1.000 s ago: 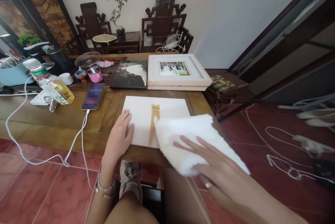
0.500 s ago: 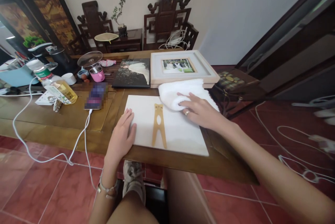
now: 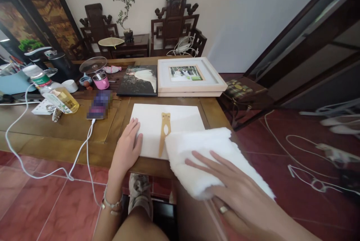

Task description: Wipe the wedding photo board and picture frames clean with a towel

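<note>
In the lower middle of the frame the left hand [image 3: 125, 154] lies flat on the left edge of the white board [image 3: 152, 121], its grip wide and holding nothing. The board sits at the near edge of the bench [image 3: 70, 128]. The right hand [image 3: 225, 192], fingers spread and grip just as wide, presses on the white cloth [image 3: 194, 151], which covers the board's lower right corner, touches the gold strut [image 3: 164, 132] and hangs past the bench's near edge. A bare strip of wood separates the board's far edge from the frame [image 3: 188, 77] and print [image 3: 139, 79] above, and there is open wood to the left as far as the phone [image 3: 98, 106].
</note>
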The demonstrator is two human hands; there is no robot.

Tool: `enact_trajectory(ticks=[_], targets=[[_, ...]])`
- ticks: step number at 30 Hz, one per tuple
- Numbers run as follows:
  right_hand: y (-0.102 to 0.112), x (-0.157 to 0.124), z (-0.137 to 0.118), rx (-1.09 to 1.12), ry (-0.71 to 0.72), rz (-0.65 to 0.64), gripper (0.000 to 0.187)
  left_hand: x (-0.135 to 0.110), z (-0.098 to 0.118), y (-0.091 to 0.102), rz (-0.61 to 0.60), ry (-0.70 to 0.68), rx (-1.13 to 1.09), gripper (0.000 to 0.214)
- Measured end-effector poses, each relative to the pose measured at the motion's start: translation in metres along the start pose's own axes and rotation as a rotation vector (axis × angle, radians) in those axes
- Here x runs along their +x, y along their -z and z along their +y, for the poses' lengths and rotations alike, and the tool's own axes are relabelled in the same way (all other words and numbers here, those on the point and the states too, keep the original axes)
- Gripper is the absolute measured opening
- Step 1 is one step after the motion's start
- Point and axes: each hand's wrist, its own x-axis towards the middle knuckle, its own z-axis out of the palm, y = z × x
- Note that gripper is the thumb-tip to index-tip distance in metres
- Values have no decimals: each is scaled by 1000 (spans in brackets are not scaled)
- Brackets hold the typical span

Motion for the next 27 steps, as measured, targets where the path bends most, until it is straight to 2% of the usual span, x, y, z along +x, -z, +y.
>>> enact_trajectory(ticks=[3, 7, 11, 14, 16, 18, 24, 27], targets=[[-5, 18, 22, -5, 17, 66, 30, 0, 0, 0, -4, 0, 3, 42], [-20, 52, 63, -76, -60, 150, 30, 0, 0, 0, -4, -1, 3, 41], [-30, 88, 102, -141, -184, 137, 30, -1, 0, 0, 3, -11, -10, 40], [-30, 105, 115, -183, -228, 112, 33, -1, 0, 0, -2, -7, -14, 41], [-28, 106, 111, -207, -221, 103, 33, -1, 0, 0, -2, -7, -16, 41], [-26, 99, 95, -229, -192, 94, 33, -1, 0, 0, -1, -8, -17, 40], [-14, 41, 18, -150, -45, 55, 34, -1, 1, 0, -2, -3, -18, 41], [-5, 19, -5, -76, -4, 28, 33, -1, 1, 0, -6, -3, -19, 41]])
